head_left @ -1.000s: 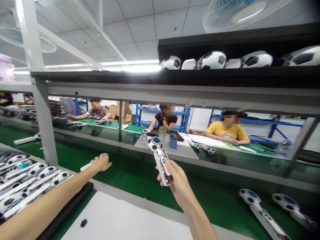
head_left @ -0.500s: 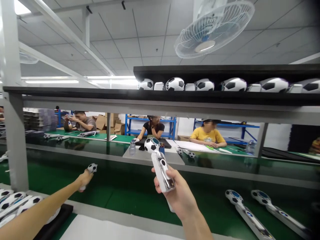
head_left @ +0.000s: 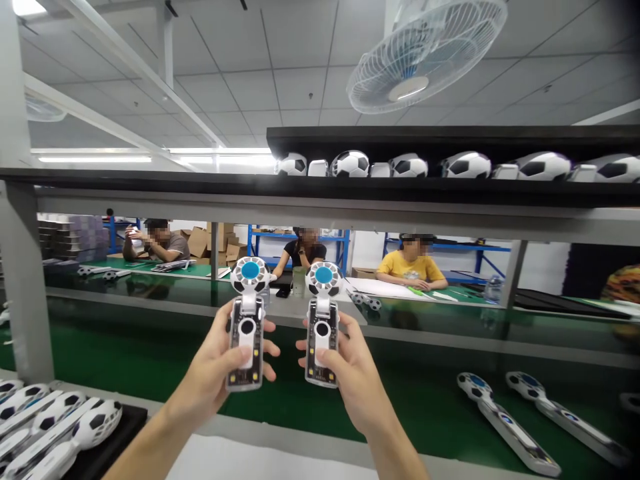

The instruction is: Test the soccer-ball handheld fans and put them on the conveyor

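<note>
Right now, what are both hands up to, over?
Left hand gripping a football-patterned device. Right hand gripping a matching device. Both upright, apart. Black shelf beyond, higher up.

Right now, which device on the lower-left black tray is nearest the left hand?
The rightmost soccer-ball-headed device, beside the right edge of the black tray; the others lie farther left of the left hand.

Two held devices (head_left: 247, 326) side by side, seemingly over the belt (head_left: 285, 405), tray (head_left: 127, 432) by its near-left edge, loose devices (head_left: 515, 427) on its right, items (head_left: 350, 164) along the shelf (head_left: 150, 179) above.
</note>
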{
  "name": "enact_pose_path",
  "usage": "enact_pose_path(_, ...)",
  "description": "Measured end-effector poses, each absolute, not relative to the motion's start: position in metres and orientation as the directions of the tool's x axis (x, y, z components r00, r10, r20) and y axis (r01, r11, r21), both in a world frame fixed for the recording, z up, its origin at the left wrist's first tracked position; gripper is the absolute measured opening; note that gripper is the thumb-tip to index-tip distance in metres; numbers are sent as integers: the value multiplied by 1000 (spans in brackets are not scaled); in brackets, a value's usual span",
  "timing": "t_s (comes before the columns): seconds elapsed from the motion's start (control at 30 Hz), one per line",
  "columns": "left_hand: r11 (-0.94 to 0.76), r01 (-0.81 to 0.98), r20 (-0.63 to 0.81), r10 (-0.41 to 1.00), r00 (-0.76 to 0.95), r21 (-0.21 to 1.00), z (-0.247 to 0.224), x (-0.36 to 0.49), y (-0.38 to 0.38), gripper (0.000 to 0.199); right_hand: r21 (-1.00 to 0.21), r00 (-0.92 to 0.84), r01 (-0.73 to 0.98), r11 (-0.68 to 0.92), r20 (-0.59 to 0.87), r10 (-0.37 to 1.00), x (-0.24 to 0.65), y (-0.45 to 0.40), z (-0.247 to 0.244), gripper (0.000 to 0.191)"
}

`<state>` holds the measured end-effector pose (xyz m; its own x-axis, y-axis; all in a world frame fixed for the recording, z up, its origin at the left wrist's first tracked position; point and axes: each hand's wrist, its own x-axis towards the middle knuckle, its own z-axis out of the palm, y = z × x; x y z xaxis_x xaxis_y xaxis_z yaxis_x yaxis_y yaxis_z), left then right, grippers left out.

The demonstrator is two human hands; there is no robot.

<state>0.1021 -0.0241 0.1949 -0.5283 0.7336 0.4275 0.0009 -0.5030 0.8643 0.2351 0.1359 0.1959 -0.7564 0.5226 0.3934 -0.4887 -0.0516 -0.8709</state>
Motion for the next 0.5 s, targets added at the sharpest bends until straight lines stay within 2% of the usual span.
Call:
enact_pose_path(0.2, -503, -66, 420, 780, -464, 862, 180, 119, -29, 46, -885, -810, -464, -43, 404, 425, 236, 130, 194, 55)
enact_pose_path(0.37, -514, -85, 425, 781, -457, 853, 176, 112, -33, 44, -920, -859, -390, -38, 349, 374, 230, 127, 188, 57)
enact_pose_path(0.5, -503, -90, 413, 788, -457, 859, 177, 106, -36, 48, -917, -866, -395, -48, 355, 351, 222, 120, 183, 59)
